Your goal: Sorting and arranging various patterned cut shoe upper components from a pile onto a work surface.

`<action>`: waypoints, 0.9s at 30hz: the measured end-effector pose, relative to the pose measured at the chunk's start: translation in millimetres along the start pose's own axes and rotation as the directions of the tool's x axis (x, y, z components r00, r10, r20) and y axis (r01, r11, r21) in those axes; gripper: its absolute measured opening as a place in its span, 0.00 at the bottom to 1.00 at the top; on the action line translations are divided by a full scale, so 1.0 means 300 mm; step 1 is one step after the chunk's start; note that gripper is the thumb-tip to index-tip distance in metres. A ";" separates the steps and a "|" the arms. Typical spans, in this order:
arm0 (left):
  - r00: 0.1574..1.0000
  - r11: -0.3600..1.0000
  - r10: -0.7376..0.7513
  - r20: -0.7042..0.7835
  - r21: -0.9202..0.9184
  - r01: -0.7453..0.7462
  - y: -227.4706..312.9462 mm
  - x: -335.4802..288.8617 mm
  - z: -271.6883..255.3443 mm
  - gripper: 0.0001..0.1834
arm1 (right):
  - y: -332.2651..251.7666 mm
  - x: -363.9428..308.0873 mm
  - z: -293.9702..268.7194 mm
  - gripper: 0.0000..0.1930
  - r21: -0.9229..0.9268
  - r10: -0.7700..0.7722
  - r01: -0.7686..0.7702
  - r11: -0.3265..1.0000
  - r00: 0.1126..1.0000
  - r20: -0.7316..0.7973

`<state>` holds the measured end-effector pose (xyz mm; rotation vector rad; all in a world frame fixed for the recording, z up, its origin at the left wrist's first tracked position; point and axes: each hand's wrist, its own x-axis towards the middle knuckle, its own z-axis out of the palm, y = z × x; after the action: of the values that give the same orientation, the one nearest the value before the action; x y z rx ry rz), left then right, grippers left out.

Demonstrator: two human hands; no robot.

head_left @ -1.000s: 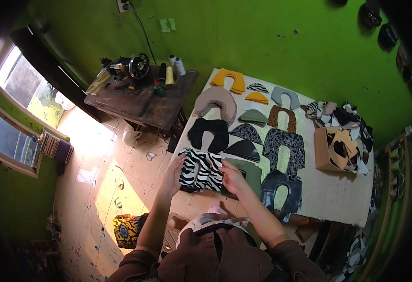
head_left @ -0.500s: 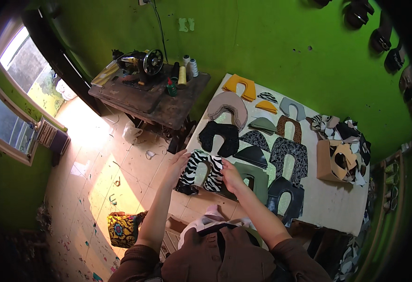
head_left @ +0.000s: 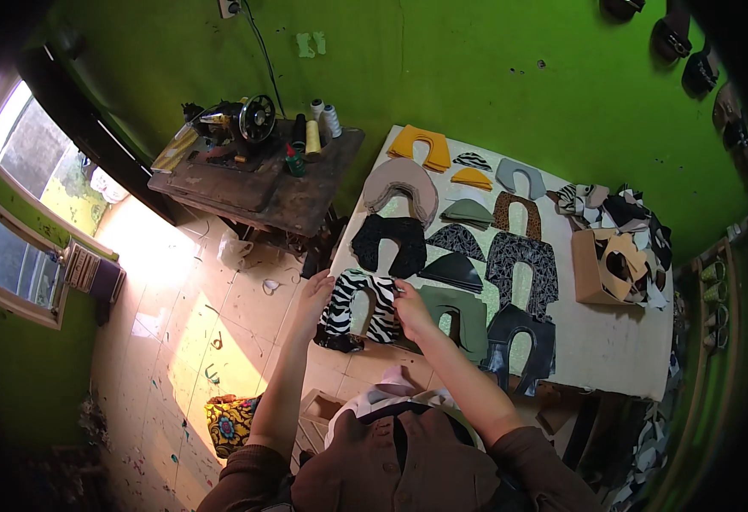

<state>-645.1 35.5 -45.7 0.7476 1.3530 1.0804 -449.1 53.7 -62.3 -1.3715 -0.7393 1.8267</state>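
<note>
While touched at both side edges, zebra-print piece (head_left: 384, 311): one U shape, at near left corner of pale worktop (head_left: 600, 350), curve facing away from body; dark material (head_left: 340, 343) showing under lower left end.
Right hand (head_left: 412, 309): grip clamped on right edge of zebra print, thumb on top.
Left hand (head_left: 312, 299): fingertips against left edge; cannot tell whether pinching or merely resting.
Other U shapes: eight groups, namely yellow U (head_left: 421, 134), beige U (head_left: 401, 177), fuzzy black U (head_left: 389, 229), grey U (head_left: 532, 177), spotted brown U (head_left: 519, 200), patterned dark U (head_left: 521, 247), green U (head_left: 455, 300), glossy dark U (head_left: 523, 320).
Half-moons: five groups, namely zebra half-moon (head_left: 474, 161), yellow half-moon (head_left: 474, 179), green half-moon (head_left: 466, 215), patterned half-moon (head_left: 455, 241), black half-moon (head_left: 452, 273).
Carton (head_left: 585, 264): one, brown, open, filled with tan, dark and white offcuts (head_left: 634, 260); further scraps (head_left: 634, 218) heaped behind, too jumbled to count.
Sewing table (head_left: 246, 183): one black sewing machine (head_left: 229, 124); four thread spools, two white (head_left: 332, 122), one black (head_left: 299, 134), one yellow (head_left: 312, 138); one green bottle (head_left: 295, 164), red-capped, near spools.
</note>
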 end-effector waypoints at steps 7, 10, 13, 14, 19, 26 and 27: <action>0.884 0.503 0.464 0.054 0.806 -0.313 -0.035 0.005 0.021 0.33 | 0.062 -0.022 0.002 0.22 -0.668 -0.674 0.534 0.519 0.736 0.064; 0.899 0.267 0.424 0.110 0.933 -0.240 -0.068 -0.025 0.066 0.40 | 0.040 -0.058 0.005 0.21 -0.738 -0.682 0.659 0.147 0.608 0.407; 0.908 0.177 0.403 0.115 0.964 -0.201 -0.091 -0.019 0.084 0.41 | 0.046 -0.094 0.006 0.18 -0.733 -0.574 0.674 -0.095 0.565 0.593; 0.934 0.179 0.344 0.095 0.970 -0.164 -0.089 -0.017 0.087 0.40 | 0.051 -0.107 0.006 0.18 -0.725 -0.514 0.654 -0.216 0.555 0.653; 0.926 0.150 0.367 0.085 0.977 -0.149 -0.068 -0.008 0.094 0.37 | 0.094 -0.093 -0.016 0.19 -0.762 -0.507 0.612 -0.210 0.598 0.620; 0.868 0.080 0.479 0.131 0.978 -0.192 -0.080 -0.016 0.102 0.32 | 0.098 -0.094 -0.020 0.20 -0.755 -0.558 0.628 -0.191 0.563 0.610; 0.851 0.042 0.503 0.150 0.979 -0.198 -0.082 -0.017 0.112 0.29 | 0.111 -0.084 -0.026 0.20 -0.766 -0.555 0.620 -0.171 0.581 0.595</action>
<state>-607.4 27.2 -62.2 2.1502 2.1723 0.4219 -444.2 14.2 -77.1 -1.1458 -2.4107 0.3561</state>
